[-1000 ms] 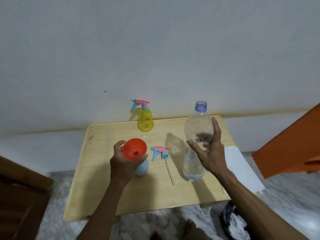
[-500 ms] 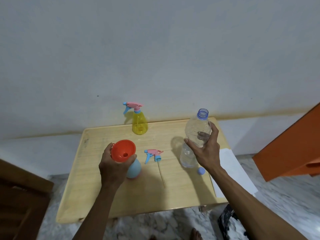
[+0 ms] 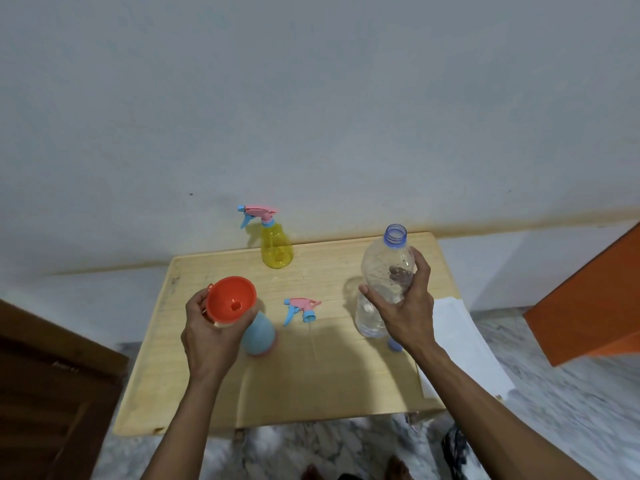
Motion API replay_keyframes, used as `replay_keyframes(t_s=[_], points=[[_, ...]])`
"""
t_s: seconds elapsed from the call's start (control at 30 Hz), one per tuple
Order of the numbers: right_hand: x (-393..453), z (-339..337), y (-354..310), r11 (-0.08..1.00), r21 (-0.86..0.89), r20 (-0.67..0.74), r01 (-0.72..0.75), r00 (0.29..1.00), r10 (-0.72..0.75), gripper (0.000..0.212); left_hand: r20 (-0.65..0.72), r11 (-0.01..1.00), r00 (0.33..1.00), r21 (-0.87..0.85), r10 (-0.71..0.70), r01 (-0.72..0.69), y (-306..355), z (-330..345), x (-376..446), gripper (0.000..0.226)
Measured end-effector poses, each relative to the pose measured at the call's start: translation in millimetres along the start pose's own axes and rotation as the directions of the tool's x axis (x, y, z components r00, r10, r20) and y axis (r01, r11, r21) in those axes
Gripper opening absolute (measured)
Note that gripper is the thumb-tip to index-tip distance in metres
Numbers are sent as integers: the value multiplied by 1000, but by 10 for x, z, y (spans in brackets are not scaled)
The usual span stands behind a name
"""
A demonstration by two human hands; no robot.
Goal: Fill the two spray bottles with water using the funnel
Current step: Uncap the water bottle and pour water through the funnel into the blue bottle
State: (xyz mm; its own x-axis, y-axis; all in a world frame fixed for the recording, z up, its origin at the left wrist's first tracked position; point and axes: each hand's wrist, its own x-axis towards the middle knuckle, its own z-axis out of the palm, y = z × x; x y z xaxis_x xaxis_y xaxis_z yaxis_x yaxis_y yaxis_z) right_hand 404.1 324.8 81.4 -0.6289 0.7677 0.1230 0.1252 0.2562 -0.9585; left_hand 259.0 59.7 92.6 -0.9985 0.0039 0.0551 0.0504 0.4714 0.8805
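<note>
Sitting in the neck of the blue spray bottle [image 3: 260, 332], the orange funnel [image 3: 232, 299] tilts its wide mouth up and toward the camera, its spout running down into the bottle, though the join is hidden by the left hand [image 3: 209, 336]. That hand curls its fingers and thumb round the funnel's rim and the bottle's shoulder, steadying both near the left middle of the desk [image 3: 294, 393]. The blue bottle stands with its long axis roughly upright, leaning slightly.

Just to the right lies its detached spray head [image 3: 300, 308], pink and blue, on its side with the nozzle toward the left and a thin dip tube [image 3: 312, 339] trailing toward the near edge.

Further right, the right hand [image 3: 403, 308] grips a clear water bottle [image 3: 381, 282] round its middle, fingers wrapped behind and thumb in front. The bottle's long axis is near vertical, its open blue neck pointing up; a little water shows at the bottom. A blue cap [image 3: 394, 345] lies on the desk beneath the wrist.

At the far edge stands the yellow spray bottle [image 3: 276, 249], upright, its head on and nozzle pointing left. A white sheet [image 3: 460, 344] lies at the desk's right edge.
</note>
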Motion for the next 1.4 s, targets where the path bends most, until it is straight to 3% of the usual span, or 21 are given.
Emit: replay_keyframes(t_s=[0.3, 0.43, 0.7, 0.83, 1.27, 1.4], points=[[26, -32, 48, 1000, -8, 51, -10, 999, 11, 105, -25, 998, 1000, -59, -15, 14, 170, 169, -39, 85], [32, -38, 53, 1000, -5, 62, -16, 998, 17, 104, 109, 996, 991, -29, -84, 88, 347, 523, -116, 94], [32, -26, 45, 999, -5, 63, -46, 997, 46, 105, 316, 945, 894, 175, -319, 275, 264, 1445, -487, 66], [45, -46, 58, 998, 2, 71, -55, 996, 55, 105, 344, 913, 857, 283, -384, 295, 36, 1678, -564, 91], [21, -19, 53, 998, -10, 67, -69, 995, 70, 104, 423, 931, 859, 333, -290, 150, -43, 1687, -622, 95], [-43, 13, 23, 993, -47, 53, -105, 993, 108, 117, 458, 917, 846, 389, -273, 85, -171, 1622, -565, 112]])
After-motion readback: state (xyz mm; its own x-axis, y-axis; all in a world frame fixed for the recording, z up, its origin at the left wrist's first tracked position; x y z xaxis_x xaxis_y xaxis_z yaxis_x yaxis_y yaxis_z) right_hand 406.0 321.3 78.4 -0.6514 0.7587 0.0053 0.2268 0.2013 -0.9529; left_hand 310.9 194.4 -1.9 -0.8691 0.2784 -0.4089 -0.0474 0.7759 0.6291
